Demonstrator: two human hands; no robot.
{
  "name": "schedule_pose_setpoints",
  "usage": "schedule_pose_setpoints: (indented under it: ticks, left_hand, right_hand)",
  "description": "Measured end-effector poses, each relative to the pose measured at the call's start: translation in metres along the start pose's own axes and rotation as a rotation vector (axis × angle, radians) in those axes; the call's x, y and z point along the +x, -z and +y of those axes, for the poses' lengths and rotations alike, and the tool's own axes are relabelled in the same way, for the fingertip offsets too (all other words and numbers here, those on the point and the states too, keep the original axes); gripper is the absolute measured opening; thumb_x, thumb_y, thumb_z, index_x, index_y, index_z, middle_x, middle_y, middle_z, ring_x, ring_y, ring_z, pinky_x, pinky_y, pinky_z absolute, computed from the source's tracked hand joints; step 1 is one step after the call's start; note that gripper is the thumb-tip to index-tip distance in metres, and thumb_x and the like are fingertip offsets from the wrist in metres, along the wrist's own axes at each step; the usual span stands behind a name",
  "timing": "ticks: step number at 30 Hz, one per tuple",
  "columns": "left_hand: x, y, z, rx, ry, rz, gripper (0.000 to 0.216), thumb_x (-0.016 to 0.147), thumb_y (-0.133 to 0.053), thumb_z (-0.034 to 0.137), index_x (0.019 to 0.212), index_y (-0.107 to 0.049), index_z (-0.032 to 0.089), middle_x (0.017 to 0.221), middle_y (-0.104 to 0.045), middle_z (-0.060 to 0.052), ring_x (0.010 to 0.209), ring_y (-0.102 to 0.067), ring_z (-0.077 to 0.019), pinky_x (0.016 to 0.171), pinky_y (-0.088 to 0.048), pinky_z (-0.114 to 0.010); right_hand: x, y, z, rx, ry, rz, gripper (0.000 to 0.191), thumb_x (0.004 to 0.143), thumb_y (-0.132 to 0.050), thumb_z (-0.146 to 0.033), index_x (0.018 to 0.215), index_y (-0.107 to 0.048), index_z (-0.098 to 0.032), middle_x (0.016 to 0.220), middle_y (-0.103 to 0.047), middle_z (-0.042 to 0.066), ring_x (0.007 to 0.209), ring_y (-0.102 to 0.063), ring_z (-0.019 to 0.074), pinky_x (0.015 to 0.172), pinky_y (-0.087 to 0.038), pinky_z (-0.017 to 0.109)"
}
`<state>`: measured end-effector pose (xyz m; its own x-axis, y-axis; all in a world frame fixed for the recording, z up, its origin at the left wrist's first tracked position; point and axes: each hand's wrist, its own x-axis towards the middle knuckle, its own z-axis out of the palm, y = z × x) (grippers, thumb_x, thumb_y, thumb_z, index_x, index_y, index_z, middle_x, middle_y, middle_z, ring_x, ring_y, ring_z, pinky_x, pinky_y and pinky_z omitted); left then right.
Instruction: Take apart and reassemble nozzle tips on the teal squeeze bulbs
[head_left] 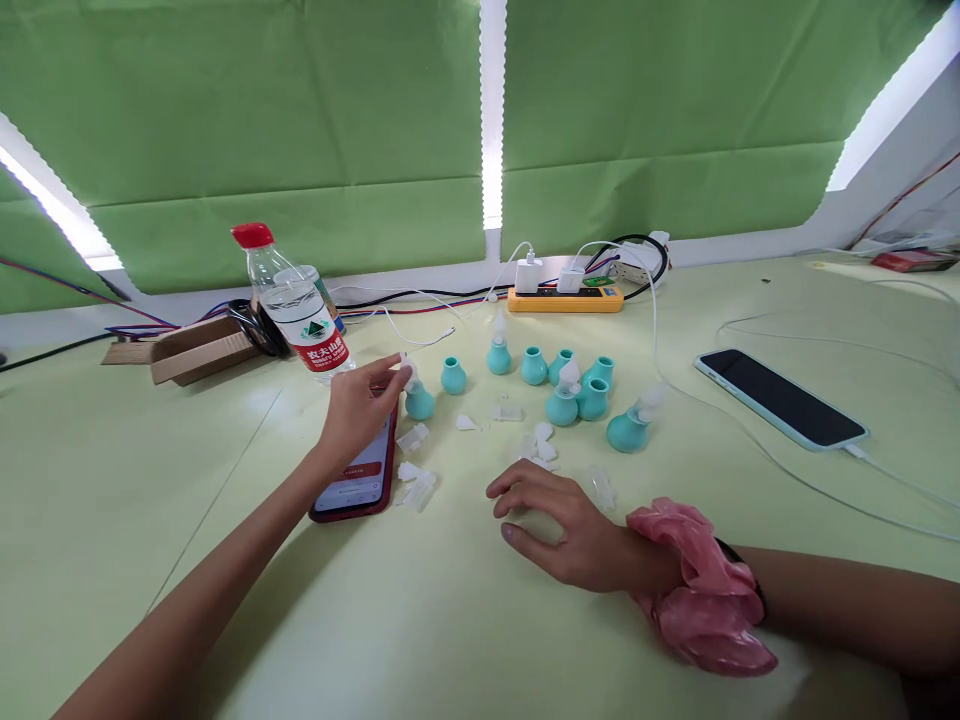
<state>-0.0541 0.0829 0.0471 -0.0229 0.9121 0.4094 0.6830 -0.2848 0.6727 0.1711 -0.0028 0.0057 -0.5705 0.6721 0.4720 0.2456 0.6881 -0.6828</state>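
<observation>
My left hand (362,408) reaches forward and pinches the clear tip on a teal rubber bulb (418,401) standing on the pale green table (450,620). My right hand (559,525) rests palm down on the table with fingers curled, next to small clear plastic parts (541,443); whether anything lies under it is hidden. A pink scrunchie (694,590) sits on that wrist. Several more teal bulbs (568,385) stand in a loose group beyond, some with clear tips fitted, and one (628,428) lies tilted.
A red phone (360,478) lies under my left wrist. A water bottle (294,305) with a red cap and a cardboard box (199,348) stand at the back left. A yellow power strip (566,295) with chargers sits behind. Another phone (780,398) charges at right.
</observation>
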Motion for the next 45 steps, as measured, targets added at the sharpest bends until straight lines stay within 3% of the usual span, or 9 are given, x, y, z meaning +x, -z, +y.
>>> schedule_pose_setpoints:
  ticks: [4, 8, 13, 16, 23, 28, 35, 41, 45]
  left_hand:
    - [0.003, 0.008, 0.005, 0.144, -0.059, 0.008, 0.044, 0.076, -0.046, 0.039, 0.112, -0.048, 0.014, 0.096, -0.062, -0.009, 0.08, -0.059, -0.0183, 0.064, -0.05, -0.028]
    - [0.005, 0.033, 0.024, 0.439, -0.153, 0.012, 0.029, 0.074, -0.047, 0.033, 0.095, -0.05, 0.013, 0.09, -0.056, -0.008, 0.077, -0.053, -0.0184, 0.067, -0.045, -0.031]
    - [-0.008, 0.053, 0.038, 0.75, -0.323, -0.611, 0.038, 0.062, -0.056, 0.049, 0.082, -0.058, 0.018, 0.095, -0.049, -0.007, 0.092, -0.041, -0.0254, 0.079, -0.036, -0.038]
    - [-0.019, 0.044, 0.032, 0.875, -0.367, -0.741, 0.045, 0.053, -0.062, 0.051, 0.081, -0.06, 0.016, 0.1, -0.045, -0.01, 0.095, -0.037, -0.0284, 0.078, -0.034, -0.039]
    - [-0.032, 0.013, 0.029, 0.921, -0.51, -0.81, 0.016, 0.075, -0.051, 0.026, 0.078, -0.06, 0.014, 0.09, -0.05, -0.011, 0.088, -0.042, -0.026, 0.07, -0.032, -0.036]
    - [-0.033, 0.003, 0.031, 0.879, -0.576, -0.792, 0.022, 0.082, -0.041, 0.015, 0.069, -0.058, 0.014, 0.076, -0.053, -0.009, 0.08, -0.046, -0.0222, 0.066, -0.03, -0.033]
    - [-0.02, 0.036, 0.039, 0.754, -0.459, -0.774, 0.009, 0.068, -0.057, 0.026, 0.065, -0.061, 0.018, 0.072, -0.055, -0.004, 0.085, -0.046, -0.022, 0.069, -0.029, -0.033]
    - [-0.034, 0.016, 0.045, 0.776, -0.48, -0.901, 0.017, 0.066, -0.049, 0.005, 0.055, -0.058, 0.015, 0.07, -0.054, -0.005, 0.079, -0.048, -0.0206, 0.066, -0.03, -0.032]
    - [-0.035, 0.011, 0.041, 0.768, -0.509, -0.906, 0.019, 0.063, -0.046, 0.001, 0.065, -0.059, 0.015, 0.069, -0.054, -0.004, 0.074, -0.05, -0.0186, 0.067, -0.031, -0.033]
  right_hand:
    - [-0.001, 0.0, 0.002, -0.031, 0.027, 0.01, 0.01, 0.074, -0.049, -0.009, 0.079, -0.05, -0.017, 0.088, -0.053, 0.007, 0.083, -0.051, 0.0143, 0.073, -0.044, 0.029]
    - [-0.001, 0.0, 0.001, -0.045, 0.044, 0.038, 0.01, 0.074, -0.048, -0.008, 0.077, -0.049, -0.018, 0.086, -0.053, 0.007, 0.08, -0.05, 0.0143, 0.071, -0.044, 0.03]
    - [-0.001, -0.001, -0.001, -0.056, 0.06, 0.041, 0.009, 0.075, -0.047, -0.009, 0.076, -0.049, -0.018, 0.083, -0.052, 0.006, 0.078, -0.049, 0.0145, 0.069, -0.044, 0.03]
    - [-0.001, 0.0, -0.002, -0.053, 0.065, 0.051, 0.009, 0.075, -0.047, -0.009, 0.075, -0.048, -0.018, 0.081, -0.052, 0.006, 0.076, -0.049, 0.0142, 0.068, -0.044, 0.029]
    - [-0.001, 0.0, -0.001, -0.059, 0.073, 0.062, 0.009, 0.075, -0.047, -0.009, 0.075, -0.049, -0.017, 0.079, -0.052, 0.006, 0.075, -0.048, 0.0141, 0.067, -0.043, 0.029]
    - [-0.001, 0.0, -0.002, -0.083, 0.072, 0.053, 0.009, 0.075, -0.046, -0.01, 0.074, -0.048, -0.018, 0.078, -0.052, 0.005, 0.074, -0.048, 0.014, 0.066, -0.044, 0.028]
    - [-0.006, -0.003, 0.005, -0.251, 0.06, -0.043, 0.013, 0.075, -0.047, -0.013, 0.088, -0.052, -0.015, 0.089, -0.051, 0.009, 0.081, -0.046, 0.0172, 0.071, -0.044, 0.033]
    - [-0.007, -0.006, 0.007, -0.328, 0.077, -0.079, 0.015, 0.076, -0.047, -0.014, 0.089, -0.054, -0.013, 0.086, -0.051, 0.009, 0.079, -0.046, 0.017, 0.069, -0.044, 0.032]
    - [-0.008, -0.006, 0.009, -0.36, 0.073, -0.089, 0.016, 0.076, -0.046, -0.014, 0.089, -0.055, -0.013, 0.088, -0.05, 0.009, 0.079, -0.046, 0.0167, 0.07, -0.043, 0.032]
